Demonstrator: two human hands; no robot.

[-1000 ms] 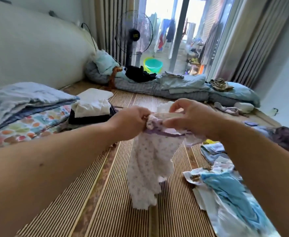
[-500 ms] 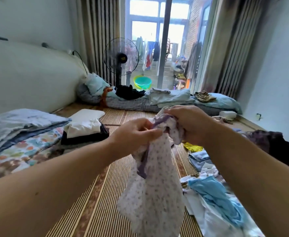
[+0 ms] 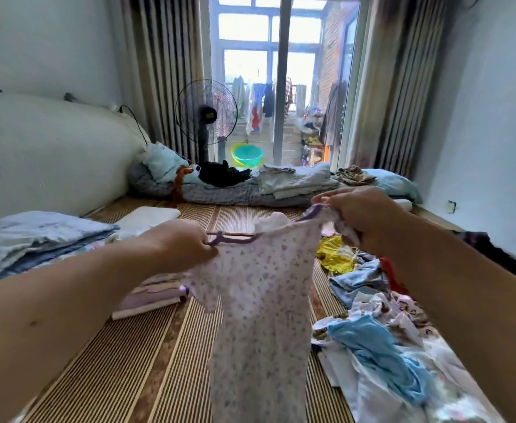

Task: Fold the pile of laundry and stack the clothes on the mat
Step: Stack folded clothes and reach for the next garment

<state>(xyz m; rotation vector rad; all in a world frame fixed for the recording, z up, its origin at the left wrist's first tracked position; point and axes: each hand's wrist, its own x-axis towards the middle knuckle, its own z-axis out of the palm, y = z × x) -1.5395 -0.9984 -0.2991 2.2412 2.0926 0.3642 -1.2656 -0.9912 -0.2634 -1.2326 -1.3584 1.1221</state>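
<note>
Above the striped mat (image 3: 134, 370), I saw the floral garment (image 3: 259, 303) had opened from a bunched wad into a hanging spread. The left hand (image 3: 178, 245) pinched one purple-trimmed shoulder, the right hand (image 3: 362, 215) clutched the other, fingers curled tight. I judged it ready for laying flat, the unfolded pile (image 3: 382, 325) waiting right of the mat.

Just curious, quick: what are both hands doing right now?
Left hand: grips the floral garment by its top edge.
Right hand: grips the same garment's other shoulder.
</note>
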